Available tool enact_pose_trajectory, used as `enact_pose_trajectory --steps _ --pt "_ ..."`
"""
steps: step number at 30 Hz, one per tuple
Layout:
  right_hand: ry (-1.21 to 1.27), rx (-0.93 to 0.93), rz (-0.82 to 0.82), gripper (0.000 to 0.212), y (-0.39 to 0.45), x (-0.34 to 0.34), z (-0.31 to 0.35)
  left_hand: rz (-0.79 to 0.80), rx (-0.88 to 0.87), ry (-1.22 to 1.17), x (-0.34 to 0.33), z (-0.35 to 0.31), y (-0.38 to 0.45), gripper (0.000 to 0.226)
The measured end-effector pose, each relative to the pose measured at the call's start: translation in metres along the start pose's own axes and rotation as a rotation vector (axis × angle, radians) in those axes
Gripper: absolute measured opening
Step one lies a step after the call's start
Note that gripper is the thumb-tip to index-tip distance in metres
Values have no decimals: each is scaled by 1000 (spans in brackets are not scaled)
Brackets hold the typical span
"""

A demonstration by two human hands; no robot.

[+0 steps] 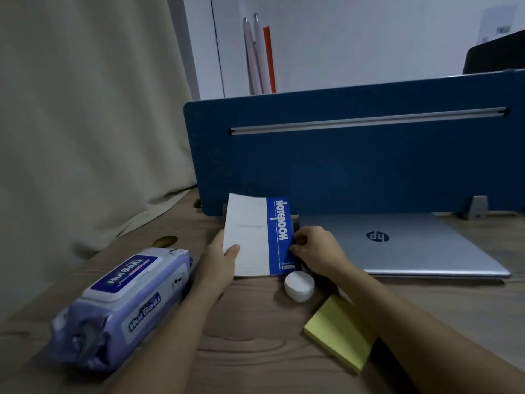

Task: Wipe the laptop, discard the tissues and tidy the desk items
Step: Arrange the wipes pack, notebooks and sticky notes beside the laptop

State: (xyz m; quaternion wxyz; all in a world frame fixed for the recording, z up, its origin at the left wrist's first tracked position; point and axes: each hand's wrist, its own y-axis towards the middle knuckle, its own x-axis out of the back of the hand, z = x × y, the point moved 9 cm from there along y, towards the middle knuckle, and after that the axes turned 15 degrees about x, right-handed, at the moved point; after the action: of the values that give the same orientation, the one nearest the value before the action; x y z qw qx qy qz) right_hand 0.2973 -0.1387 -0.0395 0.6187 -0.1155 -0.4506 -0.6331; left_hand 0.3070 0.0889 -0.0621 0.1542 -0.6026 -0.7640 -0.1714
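Tidying is under way, I judge: my left hand (220,255) and right hand (314,248) grip the notebook (257,237) by its side edges, just left of the closed laptop (403,245). Next, I must square it against the divider (341,166), clear of the tissue ball (299,285) below.

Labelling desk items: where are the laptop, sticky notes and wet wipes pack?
laptop (397,243), head view, closed lid.
sticky notes (338,334), head view, top sheet.
wet wipes pack (122,302), head view, top face.
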Motion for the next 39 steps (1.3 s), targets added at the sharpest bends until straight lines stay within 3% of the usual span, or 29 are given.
enact_pose_trajectory --steps 10,14,33,39 --pt "-37 23 8 29 -10 1 13 -42 44 509 -7 -4 -7 39" --pt "-82 27 -14 33 -10 3 12 -60 46 601 -8 -5 -7 40" --pt "-88 13 -61 31 -7 12 4 -125 50 583 -8 1 -10 53" --pt "-53 25 -92 27 -35 26 7 -66 -5 562 -6 2 -34 56"
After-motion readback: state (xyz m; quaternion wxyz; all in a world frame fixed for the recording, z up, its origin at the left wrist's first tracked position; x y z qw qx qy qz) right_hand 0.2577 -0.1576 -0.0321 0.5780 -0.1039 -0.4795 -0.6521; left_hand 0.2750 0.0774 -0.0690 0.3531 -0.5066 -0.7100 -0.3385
